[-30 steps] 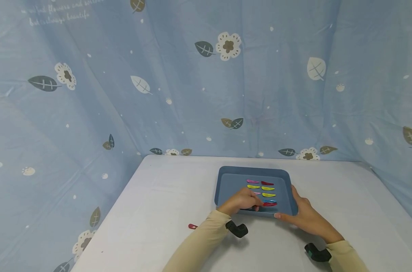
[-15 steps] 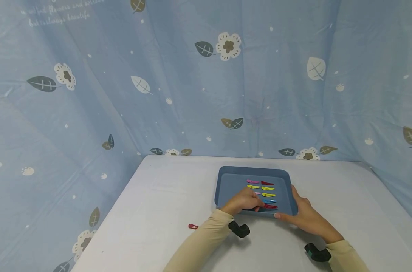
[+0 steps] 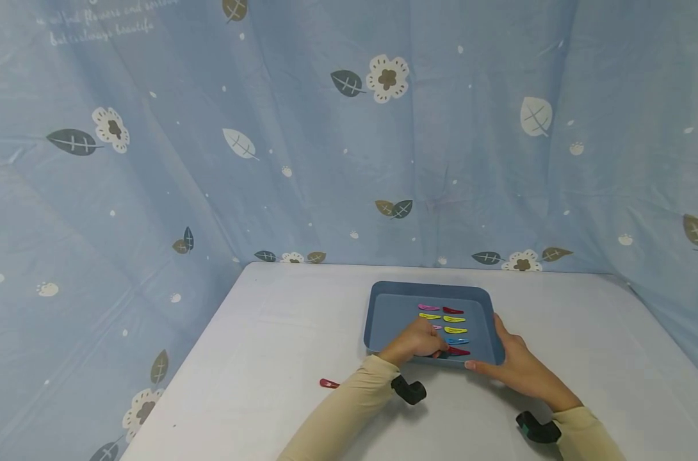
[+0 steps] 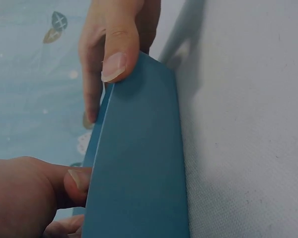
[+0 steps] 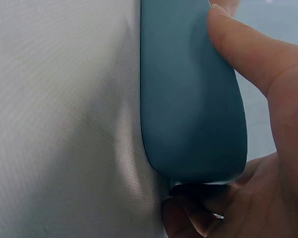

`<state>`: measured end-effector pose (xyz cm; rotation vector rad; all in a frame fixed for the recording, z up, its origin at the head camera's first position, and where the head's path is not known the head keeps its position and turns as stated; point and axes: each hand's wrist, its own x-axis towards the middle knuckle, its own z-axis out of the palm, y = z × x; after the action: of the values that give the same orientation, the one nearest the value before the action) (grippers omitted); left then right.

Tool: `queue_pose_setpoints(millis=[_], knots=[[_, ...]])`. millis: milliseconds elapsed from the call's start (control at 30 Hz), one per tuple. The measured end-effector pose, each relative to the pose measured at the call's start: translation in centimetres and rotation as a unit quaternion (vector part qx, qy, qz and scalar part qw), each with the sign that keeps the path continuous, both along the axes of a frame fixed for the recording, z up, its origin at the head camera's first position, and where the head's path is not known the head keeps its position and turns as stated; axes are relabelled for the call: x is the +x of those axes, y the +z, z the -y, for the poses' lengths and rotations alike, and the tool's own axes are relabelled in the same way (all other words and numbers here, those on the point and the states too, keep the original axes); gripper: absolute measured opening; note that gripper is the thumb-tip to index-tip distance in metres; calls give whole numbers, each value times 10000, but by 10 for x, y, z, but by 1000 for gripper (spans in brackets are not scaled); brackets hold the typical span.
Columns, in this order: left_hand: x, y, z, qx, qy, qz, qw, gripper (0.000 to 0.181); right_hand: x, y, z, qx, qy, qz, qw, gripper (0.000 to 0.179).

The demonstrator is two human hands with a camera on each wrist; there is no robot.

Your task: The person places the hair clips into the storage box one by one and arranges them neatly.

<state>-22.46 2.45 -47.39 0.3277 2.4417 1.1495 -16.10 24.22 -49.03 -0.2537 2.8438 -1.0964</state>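
My left hand (image 3: 419, 339) reaches over the near wall of a blue-grey tray (image 3: 395, 288), fingers curled, pinching the left end of a red snap hair clip (image 3: 460, 351). Just beyond this clip lies a blue hair clip (image 3: 458, 341), partly covered by the fingers. Pink, yellow and dark red clips lie in two columns farther back, including a yellow clip (image 3: 455, 330). Around the tray's near right corner, my right hand (image 3: 519, 365) grips with the thumb on the front wall. In the left wrist view, the tray wall (image 4: 139, 148) hides the clips.
Another red hair clip (image 3: 328, 383) lies on the white table (image 3: 268, 333) left of the tray, partly behind the left sleeve (image 3: 349, 403). A blue patterned curtain (image 3: 303, 128) hangs behind and at the sides of the table.
The red clip in my left hand has shifted toward the tray's near wall, away from the blue clip it overlapped. My right hand has stayed on the corner.
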Motion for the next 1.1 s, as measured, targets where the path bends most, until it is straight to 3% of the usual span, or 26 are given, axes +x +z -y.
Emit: queue_pose_setpoints(millis=[233,500,833,1100], knots=[[1,-5,0,46,-57,-251,9997,56,0,-1,0,6,12,69,10000,126],[2,-4,1,-78,-81,-314,9994,59,-1,-2,-2,4,41,22,10000,126],[3,-1,0,-380,-537,-645,9957,68,0,-1,-2,1,42,100,9999,127],[4,-2,-1,-451,-573,-804,9941,68,0,-1,-2,-156,57,-24,9999,127]])
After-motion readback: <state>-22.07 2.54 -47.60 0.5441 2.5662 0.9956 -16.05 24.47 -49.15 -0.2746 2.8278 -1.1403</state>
